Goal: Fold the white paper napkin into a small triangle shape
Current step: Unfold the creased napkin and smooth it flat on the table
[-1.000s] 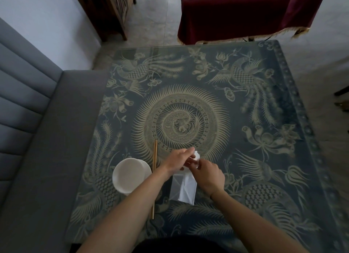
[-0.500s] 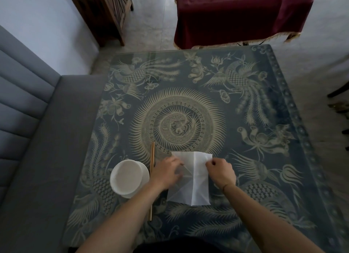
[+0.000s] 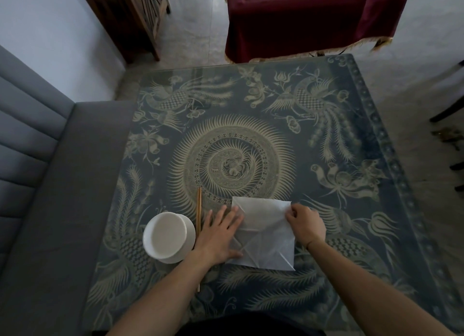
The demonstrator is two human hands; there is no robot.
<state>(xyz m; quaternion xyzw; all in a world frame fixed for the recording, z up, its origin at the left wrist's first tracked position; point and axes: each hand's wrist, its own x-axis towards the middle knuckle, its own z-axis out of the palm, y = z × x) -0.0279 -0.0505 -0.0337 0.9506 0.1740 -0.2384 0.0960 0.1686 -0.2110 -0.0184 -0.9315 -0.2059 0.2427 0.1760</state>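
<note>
A patterned table [image 3: 251, 147] filled mid-frame, grey sofa [image 3: 37, 185] left. The left hand [image 3: 221, 232] lay flat on the napkin [image 3: 266, 235]; the right hand [image 3: 305, 224] seemingly pinched its edge, beside bowl [image 3: 167, 236] and chopsticks [image 3: 199, 210].

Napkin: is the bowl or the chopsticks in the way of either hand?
No. Both hands are already on the napkin: left hand flat on its left edge, right hand pinching the right edge. Bowl and chopsticks lie left, clear.
</note>
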